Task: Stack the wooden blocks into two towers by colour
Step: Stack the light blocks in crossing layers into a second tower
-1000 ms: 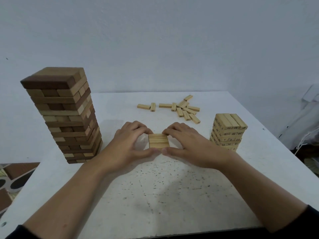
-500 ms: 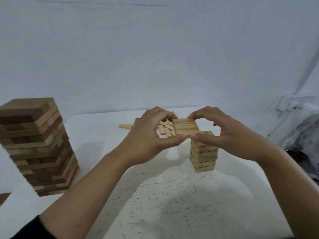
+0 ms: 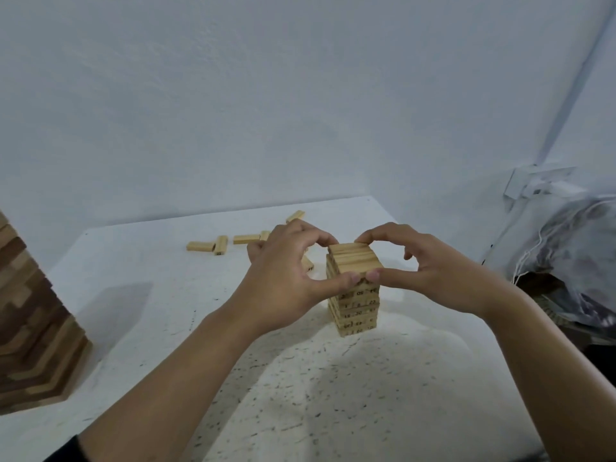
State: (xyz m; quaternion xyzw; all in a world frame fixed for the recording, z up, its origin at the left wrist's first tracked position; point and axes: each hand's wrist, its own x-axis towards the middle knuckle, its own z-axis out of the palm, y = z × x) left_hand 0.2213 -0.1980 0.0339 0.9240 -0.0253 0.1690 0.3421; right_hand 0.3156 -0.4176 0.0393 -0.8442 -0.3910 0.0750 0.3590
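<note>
Pale wooden block layer [image 3: 355, 261]: left hand [image 3: 283, 285], right hand [image 3: 436, 278] pinch it atop pale tower [image 3: 358, 311].
Loose pale blocks [image 3: 200, 246]: unstacked (several).

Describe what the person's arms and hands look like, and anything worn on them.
The left forearm and right forearm are bare. A dark sleeve edge shows near the left elbow. No watch, ring or glove shows on the left hand or right hand.

A white table [image 3: 140, 281] with dark speckles fills the lower view. Behind the table rises a plain pale blue-grey wall [image 3: 233, 95], meeting a second wall at a corner [image 3: 575, 95] to the table's right. There a white fixture [image 3: 540, 183] sits above a grey bundle [image 3: 576, 251] with white cords. The light is soft.
</note>
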